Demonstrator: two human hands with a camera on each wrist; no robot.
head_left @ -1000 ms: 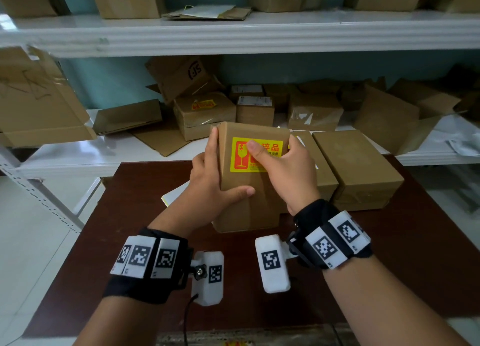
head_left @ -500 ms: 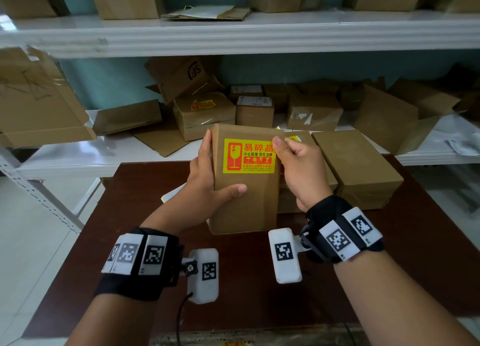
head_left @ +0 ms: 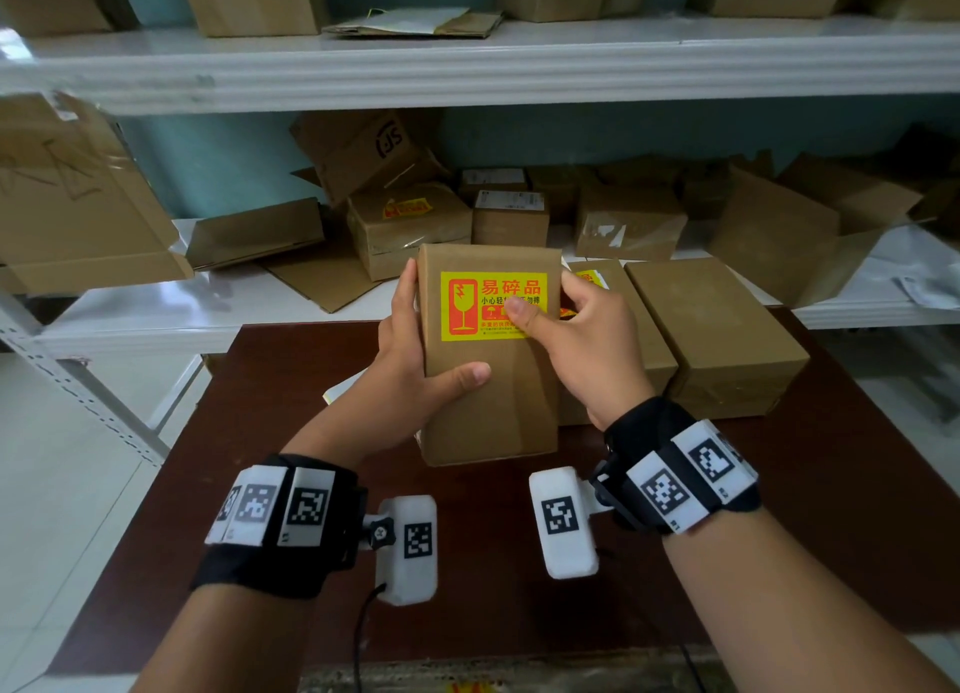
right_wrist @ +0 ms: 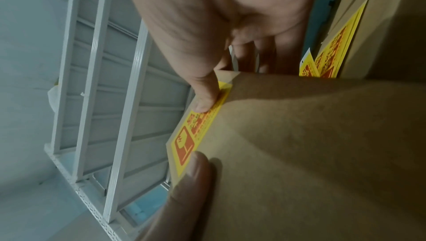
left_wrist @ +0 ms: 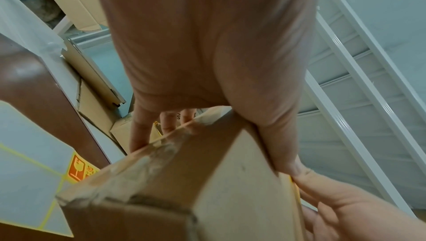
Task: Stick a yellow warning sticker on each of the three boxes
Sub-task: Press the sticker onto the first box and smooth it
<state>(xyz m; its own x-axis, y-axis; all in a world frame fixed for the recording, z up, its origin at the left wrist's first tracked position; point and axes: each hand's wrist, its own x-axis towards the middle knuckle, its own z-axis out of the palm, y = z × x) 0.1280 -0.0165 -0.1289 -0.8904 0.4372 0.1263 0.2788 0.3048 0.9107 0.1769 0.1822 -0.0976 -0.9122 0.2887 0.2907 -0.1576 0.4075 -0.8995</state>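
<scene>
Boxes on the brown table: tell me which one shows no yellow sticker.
The rightmost box; its top is bare, while the held box and the middle box show stickers.

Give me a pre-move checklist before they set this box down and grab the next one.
1. Sticker on the held box: ok, lies square on the front face.
2. Sticker fully pressed flat: cannot tell; the right hand has its thumb on the right part.
3. Box secure: ok, the left hand grips its left edge, thumb across the front.
4. Middle box on the table labelled: ok, yellow sticker shows behind the right hand's fingers.
5. Far-right box labelled: not ok, its visible faces are bare.
6. Spare stickers: ok, sheet lies under the held box.
</scene>
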